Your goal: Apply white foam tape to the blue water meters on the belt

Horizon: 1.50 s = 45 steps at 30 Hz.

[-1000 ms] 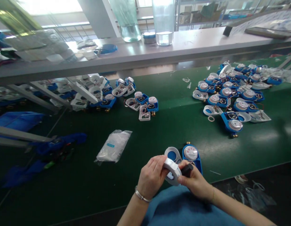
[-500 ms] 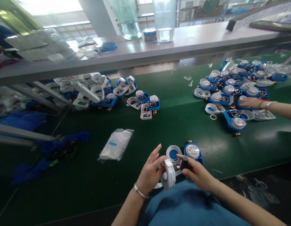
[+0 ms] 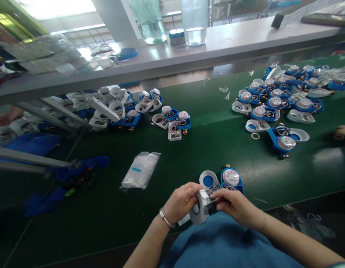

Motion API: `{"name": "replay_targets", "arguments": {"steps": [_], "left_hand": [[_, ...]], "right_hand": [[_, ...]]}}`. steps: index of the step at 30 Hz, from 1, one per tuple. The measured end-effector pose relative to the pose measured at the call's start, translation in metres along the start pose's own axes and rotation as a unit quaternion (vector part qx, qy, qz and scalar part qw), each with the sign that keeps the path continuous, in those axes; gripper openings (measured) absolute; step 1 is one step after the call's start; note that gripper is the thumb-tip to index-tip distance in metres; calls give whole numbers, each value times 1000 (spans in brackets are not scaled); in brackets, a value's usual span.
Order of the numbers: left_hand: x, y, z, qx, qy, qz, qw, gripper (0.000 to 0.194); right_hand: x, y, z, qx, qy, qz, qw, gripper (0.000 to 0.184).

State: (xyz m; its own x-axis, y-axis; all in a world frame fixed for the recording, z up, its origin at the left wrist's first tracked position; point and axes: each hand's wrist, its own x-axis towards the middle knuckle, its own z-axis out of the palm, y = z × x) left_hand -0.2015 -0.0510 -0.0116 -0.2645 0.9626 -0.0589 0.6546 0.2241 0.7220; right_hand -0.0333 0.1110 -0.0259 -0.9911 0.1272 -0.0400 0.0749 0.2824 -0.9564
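My left hand point(image 3: 179, 204) grips a white roll of tape or labels point(image 3: 199, 215) upright, just above my lap at the table's front edge. From the other side my right hand point(image 3: 236, 206) is closed round a small dark thing point(image 3: 212, 205) that meets the roll's right side; its kind is too blurred to tell. Just beyond both hands lies a blue water meter point(image 3: 231, 178) with a white round dial and brass fitting. Beside it a white plastic cover point(image 3: 208, 181) with a round opening is partly hidden by my fingers.
Many blue meters with white covers point(image 3: 275, 102) crowd the right back; a smaller group point(image 3: 175, 117) sits mid-table. A clear plastic bag point(image 3: 141, 170) lies left of my hands. Across the back runs a raised shelf point(image 3: 234, 44) with bottles. Another person's hand point(image 3: 344, 130) is at the right edge.
My right hand has brought the dark thing left against the roll, and my left fingers have closed down over the roll's top. The other person's hand has withdrawn rightward from the meters.
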Motion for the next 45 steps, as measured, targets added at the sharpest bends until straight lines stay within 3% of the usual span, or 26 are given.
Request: {"name": "replay_targets", "arguments": {"steps": [4,12,17,20,23,26,28,30,34,37,40,45], "left_hand": [[0,1,-2,26,-15,29,999,34],[-9,4,1,0,-9,14,1000,32],[-7,13,12,7,-19,-3,1000,32],[1,16,17,37,-10,-2,999,21],[10,24,20,107,-22,39,993,21],[21,42,25,177,-84,131,972,24],[30,55,29,198,-138,206,948,24],[37,58,30,190,-162,233,940,24],[51,21,22,104,-128,105,981,29],[61,-21,16,35,-128,31,991,33],[71,-45,23,20,-171,50,984,30],[84,-49,53,41,-266,154,951,30]], "right_hand": [[3,2,6,-44,30,16,998,10],[3,6,14,-49,105,-4,993,9],[8,18,26,-62,229,-5,972,9],[9,24,31,-46,280,-3,959,8],[9,27,32,-21,303,43,952,12],[14,30,26,22,334,105,936,16],[16,36,19,58,381,141,912,19],[12,47,11,106,442,163,876,22],[-21,77,12,201,519,197,807,28],[-43,100,25,187,528,260,787,30],[-45,117,34,99,516,327,786,31],[-31,131,35,-13,487,387,783,28]]}}
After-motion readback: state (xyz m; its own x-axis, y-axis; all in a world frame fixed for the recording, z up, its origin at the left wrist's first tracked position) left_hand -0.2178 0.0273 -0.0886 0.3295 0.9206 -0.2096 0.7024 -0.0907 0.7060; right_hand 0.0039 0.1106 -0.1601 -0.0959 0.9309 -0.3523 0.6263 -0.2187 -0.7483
